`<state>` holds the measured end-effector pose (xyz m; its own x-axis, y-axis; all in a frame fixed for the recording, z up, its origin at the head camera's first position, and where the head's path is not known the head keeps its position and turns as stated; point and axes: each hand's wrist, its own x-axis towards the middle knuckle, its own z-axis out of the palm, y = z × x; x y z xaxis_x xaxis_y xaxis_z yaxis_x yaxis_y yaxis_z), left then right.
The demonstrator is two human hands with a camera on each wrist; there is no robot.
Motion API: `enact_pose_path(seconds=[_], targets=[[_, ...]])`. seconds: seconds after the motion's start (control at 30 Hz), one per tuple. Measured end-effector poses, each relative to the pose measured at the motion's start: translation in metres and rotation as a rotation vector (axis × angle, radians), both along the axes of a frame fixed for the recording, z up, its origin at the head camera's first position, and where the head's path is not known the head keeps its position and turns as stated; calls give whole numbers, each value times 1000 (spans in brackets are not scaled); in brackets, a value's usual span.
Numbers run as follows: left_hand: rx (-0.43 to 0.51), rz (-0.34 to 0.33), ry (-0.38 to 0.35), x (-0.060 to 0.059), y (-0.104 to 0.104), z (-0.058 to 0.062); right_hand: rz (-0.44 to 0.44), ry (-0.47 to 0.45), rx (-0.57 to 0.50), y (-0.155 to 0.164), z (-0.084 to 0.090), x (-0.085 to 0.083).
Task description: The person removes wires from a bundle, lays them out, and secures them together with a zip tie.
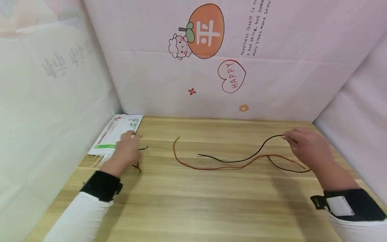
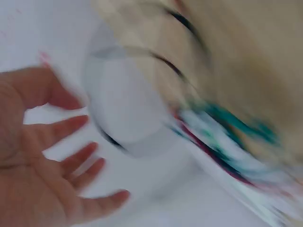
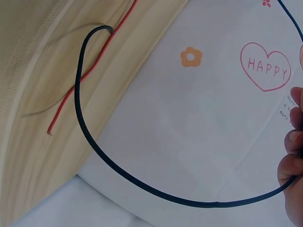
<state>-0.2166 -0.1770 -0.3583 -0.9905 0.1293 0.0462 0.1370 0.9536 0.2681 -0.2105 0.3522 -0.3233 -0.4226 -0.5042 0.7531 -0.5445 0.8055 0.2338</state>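
Note:
At the right, my right hand (image 1: 308,151) pinches a black wire (image 1: 235,161) between thumb and fingers. The wire bends in a wide loop below the hand in the right wrist view. A red wire (image 3: 97,66) lies on the table, crossing the black one. At the left, my left hand (image 1: 128,149) is over a small group of wires, blurred by motion. Its fingers look spread and fairly straight in the left wrist view. A blurred dark wire loop (image 2: 187,26) passes close to its fingertips. Several coloured wires (image 2: 213,146) lie bunched beside it.
A white printed packet (image 1: 105,134) with a green stripe lies at the table's back left corner, with pale thin ends (image 1: 96,161) poking out below. White printed cloth (image 1: 169,80) walls the wooden table (image 1: 196,208) at the back and on both sides.

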Motion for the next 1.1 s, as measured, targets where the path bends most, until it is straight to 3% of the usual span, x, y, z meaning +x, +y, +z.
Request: enact_pose_path(seconds=[0.07, 0.13, 0.2, 0.27, 0.4, 0.53, 0.73, 0.83, 0.97, 1.1], targets=[[-26, -114, 104, -4, 33, 4, 3, -3, 1, -2, 2, 1], [-42, -238, 135, -9, 69, 5, 3, -4, 1, -1, 3, 2], [-35, -360, 101, -17, 103, 1, -1, -4, -1, 1, 4, 3], [-19, -429, 21, -28, 133, -6, -7, -8, -6, 3, 4, 4], [-3, -435, -110, -48, 173, -26, -15, -35, -9, 5, 2, 3], [-34, -395, -152, -55, 193, -42, -8, -50, -9, 4, -2, 3], [-57, -393, -136, -55, 197, -48, -3, -48, -26, 2, -1, 3], [-37, -363, -77, -59, 187, -50, -27, -96, -13, 4, 2, 3], [25, -269, 86, -73, 155, -51, -141, -287, 35, 13, 5, 11], [85, -160, 174, -83, 116, -35, -209, -398, 84, 24, 6, 17]])
